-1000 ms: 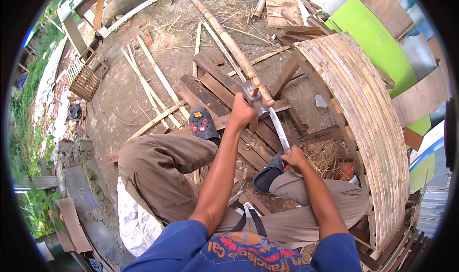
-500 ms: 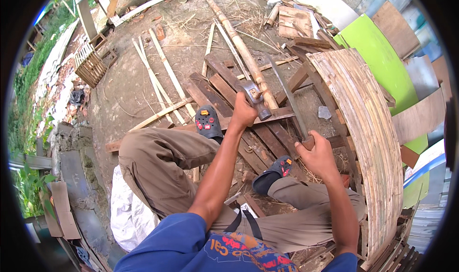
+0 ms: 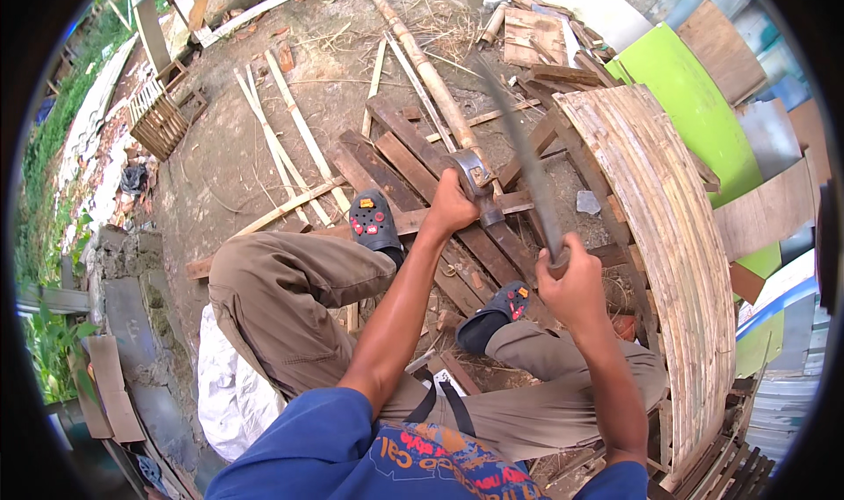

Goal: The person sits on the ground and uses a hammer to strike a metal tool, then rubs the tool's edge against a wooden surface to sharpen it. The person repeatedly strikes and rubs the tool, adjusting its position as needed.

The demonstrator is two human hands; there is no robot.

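Up goes the blade: half a second back the right hand [image 3: 576, 282] sat low beside the knee, and now it is raised, fist wrapped tight on the handle of a long machete [image 3: 526, 161] whose blade sweeps up and away, blurred with motion. Left hand [image 3: 450, 205] has barely shifted; its fingers are curled around the near end of the bamboo pole [image 3: 428, 73], right where a dark metal piece [image 3: 477, 182] sits against the pole (a wedge or hammer head, hard to say which).

That pole lies across a rough platform of dark wooden planks [image 3: 396, 153], running from the left hand out toward the top of the view. It looks stiff, hollow and fairly light for its length, smooth-skinned and likely to roll, so a firm grip near the worked end, as now, seems the sensible hold. The machete looks heavy toward the tip and sharp; the handle is the only place to take it.

Around them: split bamboo strips [image 3: 281, 139] on the dirt, a curved bamboo-slat panel [image 3: 655, 236] close on the right, a small slatted crate [image 3: 158, 117] far left. Both sandalled feet [image 3: 374, 221] rest on the planks near the pole, and the left hand sits close under the blade's path.
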